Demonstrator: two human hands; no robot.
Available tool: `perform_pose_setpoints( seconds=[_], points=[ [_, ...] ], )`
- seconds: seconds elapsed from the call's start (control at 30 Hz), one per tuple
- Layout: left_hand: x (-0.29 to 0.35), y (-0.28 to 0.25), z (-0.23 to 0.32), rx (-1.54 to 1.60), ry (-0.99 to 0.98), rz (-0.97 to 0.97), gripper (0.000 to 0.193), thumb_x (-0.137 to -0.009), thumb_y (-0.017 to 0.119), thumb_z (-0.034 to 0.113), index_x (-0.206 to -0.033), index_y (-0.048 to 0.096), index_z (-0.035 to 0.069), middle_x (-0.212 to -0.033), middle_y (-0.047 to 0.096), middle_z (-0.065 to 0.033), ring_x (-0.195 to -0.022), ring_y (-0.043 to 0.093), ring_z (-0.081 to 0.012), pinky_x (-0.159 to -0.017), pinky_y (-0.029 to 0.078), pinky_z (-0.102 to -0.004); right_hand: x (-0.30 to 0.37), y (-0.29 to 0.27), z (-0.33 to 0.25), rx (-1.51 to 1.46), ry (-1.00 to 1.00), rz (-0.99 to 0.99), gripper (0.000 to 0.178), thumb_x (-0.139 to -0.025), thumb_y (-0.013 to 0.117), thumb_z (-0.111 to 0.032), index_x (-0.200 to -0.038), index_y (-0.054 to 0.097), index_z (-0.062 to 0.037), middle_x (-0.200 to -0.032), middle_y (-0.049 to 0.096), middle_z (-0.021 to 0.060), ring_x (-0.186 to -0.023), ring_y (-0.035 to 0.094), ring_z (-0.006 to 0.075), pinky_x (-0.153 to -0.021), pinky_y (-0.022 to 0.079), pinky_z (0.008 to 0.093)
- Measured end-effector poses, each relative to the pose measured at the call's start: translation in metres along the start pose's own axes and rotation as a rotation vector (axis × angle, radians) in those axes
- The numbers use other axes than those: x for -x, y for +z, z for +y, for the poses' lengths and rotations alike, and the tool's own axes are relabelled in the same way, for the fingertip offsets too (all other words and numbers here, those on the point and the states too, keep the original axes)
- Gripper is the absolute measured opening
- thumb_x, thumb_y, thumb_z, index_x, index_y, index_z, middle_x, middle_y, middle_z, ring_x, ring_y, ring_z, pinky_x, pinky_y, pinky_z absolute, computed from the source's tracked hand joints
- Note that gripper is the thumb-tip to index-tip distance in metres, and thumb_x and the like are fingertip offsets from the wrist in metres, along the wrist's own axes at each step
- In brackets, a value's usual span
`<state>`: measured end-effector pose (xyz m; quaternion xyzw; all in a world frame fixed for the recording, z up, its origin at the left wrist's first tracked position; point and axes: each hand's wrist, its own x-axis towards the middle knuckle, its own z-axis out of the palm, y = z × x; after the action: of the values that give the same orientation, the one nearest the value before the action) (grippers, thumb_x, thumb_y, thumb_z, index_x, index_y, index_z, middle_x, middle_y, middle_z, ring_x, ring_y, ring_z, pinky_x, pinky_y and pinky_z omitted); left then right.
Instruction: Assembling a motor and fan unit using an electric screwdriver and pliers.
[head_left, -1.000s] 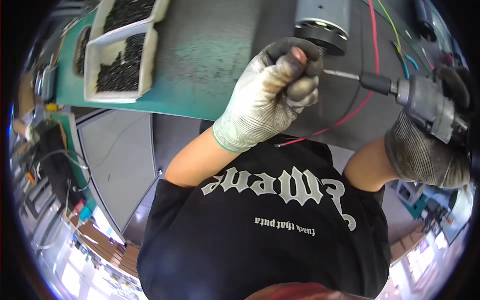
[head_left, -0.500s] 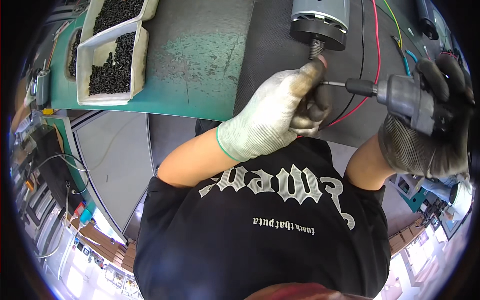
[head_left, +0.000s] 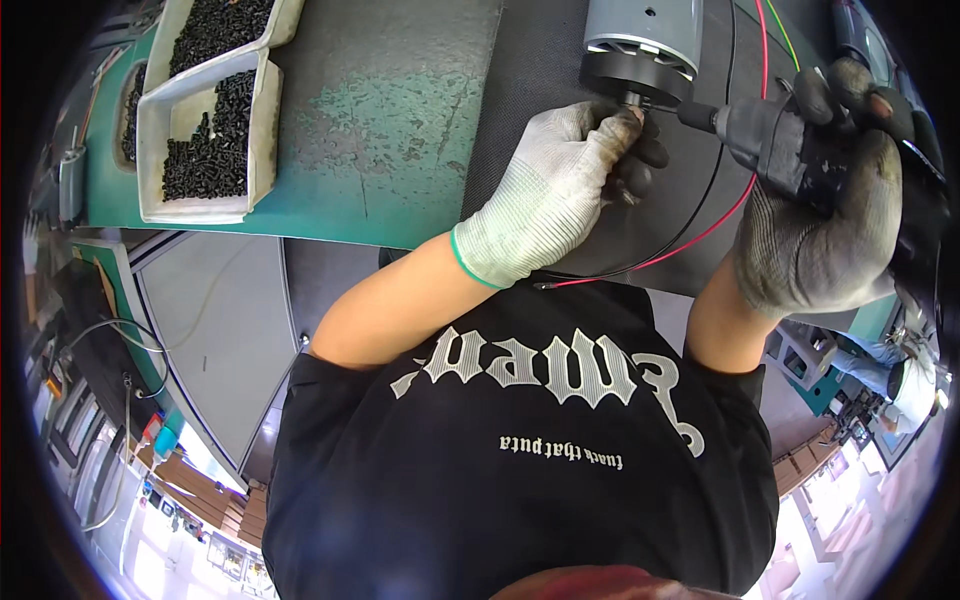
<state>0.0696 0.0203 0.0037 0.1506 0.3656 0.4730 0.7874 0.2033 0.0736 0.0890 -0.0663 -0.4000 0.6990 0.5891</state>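
Note:
A silver electric motor [head_left: 645,35] with a black end ring lies at the top of the view, its shaft [head_left: 633,99] pointing toward me. My left hand [head_left: 560,185], in a white glove with dirty fingertips, is closed, thumb and fingers pinched around the shaft's end. Whether a small part sits between those fingertips is hidden. My right hand [head_left: 825,225], in a dark-stained glove, grips a power screwdriver [head_left: 765,140] lying sideways. Its black nose points left, and the bit reaches the shaft beside my left fingertips.
Two white bins [head_left: 258,150] of small black parts stand on the green worktop [head_left: 385,140] at left. Red [head_left: 705,232] and black wires [head_left: 712,185] loop across the dark mat below the motor. Another motor [head_left: 860,35] lies at far right. A person [head_left: 912,385] is at lower right.
The screwdriver has moved left and up, bringing its bit from below the shaft to it. My left hand has shifted slightly up. The wires' loose end has come into sight.

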Motion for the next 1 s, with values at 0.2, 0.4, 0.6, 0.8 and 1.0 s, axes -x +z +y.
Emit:
perform_pose_setpoints(
  seconds=[0.2,0.4,0.6,0.8,1.0],
  points=[
    [-0.001,-0.002,0.005,-0.132,0.015,0.025,0.027,-0.101,0.05,0.026,-0.098,0.06,0.0,-0.079,0.064,-0.0055,-0.061,0.056,-0.0078,-0.058,0.047,-0.0232,0.004,-0.014,0.002,0.244,-0.002,0.089,0.028,-0.094,0.05,-0.014,-0.112,0.054,0.0068,-0.107,0.055,0.0187,-0.097,0.061,0.0304,-0.082,0.056,0.044],
    [0.001,-0.002,0.007,-0.215,0.031,0.016,0.027,-0.1,0.051,0.025,-0.097,0.06,-0.001,-0.08,0.065,-0.0064,-0.062,0.057,-0.0085,-0.059,0.047,-0.0239,0.006,-0.012,-0.004,0.47,-0.065,0.114,0.031,-0.094,0.051,-0.016,-0.112,0.055,0.0097,-0.104,0.06,0.0205,-0.091,0.063,0.0311,-0.077,0.058,0.0422],
    [0.002,-0.005,0.025,-0.244,0.031,-0.078,0.026,-0.098,0.055,0.024,-0.097,0.061,-0.001,-0.078,0.066,-0.0083,-0.062,0.06,-0.0098,-0.058,0.049,-0.0256,-0.008,0.004,-0.005,0.83,-0.411,0.475,0.03,-0.095,0.049,-0.009,-0.116,0.055,0.0111,-0.094,0.064,0.0196,-0.085,0.065,0.0249,-0.069,0.058,0.031],
    [0.009,0.001,0.023,-1.174,0.327,0.231,0.027,-0.089,0.065,0.025,-0.092,0.059,-0.001,-0.067,0.065,-0.0151,-0.064,0.068,-0.0258,-0.061,0.053,-0.037,0.015,-0.04,-0.123,0.834,-0.569,0.638,0.028,-0.092,0.057,-0.013,-0.111,0.057,0.0068,-0.101,0.063,0.0194,-0.085,0.064,0.0286,-0.067,0.058,0.0412],
    [0.019,-0.009,0.027,-1.29,0.541,0.314,0.025,-0.084,0.071,0.022,-0.094,0.062,0.0,-0.073,0.066,-0.0149,-0.065,0.067,-0.0247,-0.062,0.052,-0.0332,0.049,-0.108,-0.093,2.268,-0.878,0.84,0.037,-0.088,0.069,-0.024,-0.11,0.058,0.0035,-0.116,0.057,0.0216,-0.099,0.058,0.0291,-0.081,0.051,0.0407]
  ],
)
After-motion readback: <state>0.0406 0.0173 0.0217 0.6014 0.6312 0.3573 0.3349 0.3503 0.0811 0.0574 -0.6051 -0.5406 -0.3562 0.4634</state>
